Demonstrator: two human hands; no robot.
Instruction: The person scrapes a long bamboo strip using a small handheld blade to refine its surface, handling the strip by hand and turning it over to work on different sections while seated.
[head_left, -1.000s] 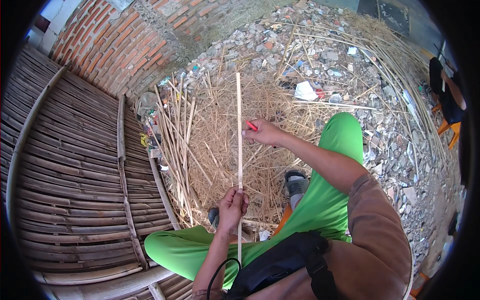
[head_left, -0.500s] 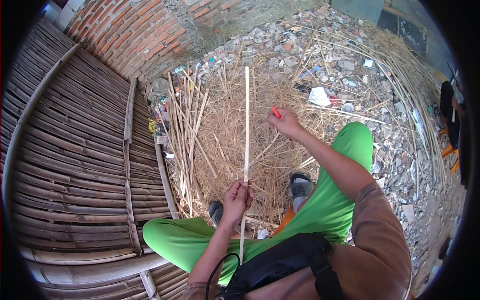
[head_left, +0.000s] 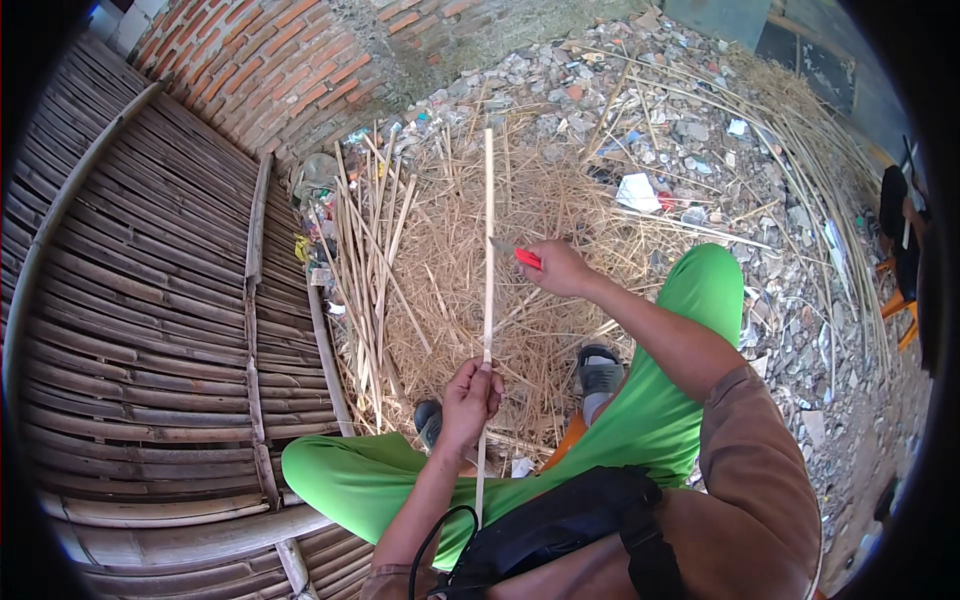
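Observation:
My left hand (head_left: 472, 402) is closed around a long, thin, pale bamboo strip (head_left: 489, 220), which stands out ahead of me and runs back below the hand toward my lap. My right hand (head_left: 558, 268) grips a knife (head_left: 527, 258) with a red handle. Its short blade points left, and the tip reaches the strip's right edge above the left hand; whether it touches, I cannot tell. My green trouser legs (head_left: 640, 420) spread to both sides of the hands.
Straw-like bamboo shavings (head_left: 440, 260) cover the ground ahead. More bamboo strips (head_left: 375, 270) lean in a bunch to the left, beside a slatted bamboo panel (head_left: 160, 330). Rubble and litter (head_left: 690, 130) lie right and far, below a brick wall (head_left: 270, 70). Someone sits at the far right.
My right hand has swung down and to the left with the knife, bringing the blade from clear of the strip to its edge. My left hand has hardly moved.

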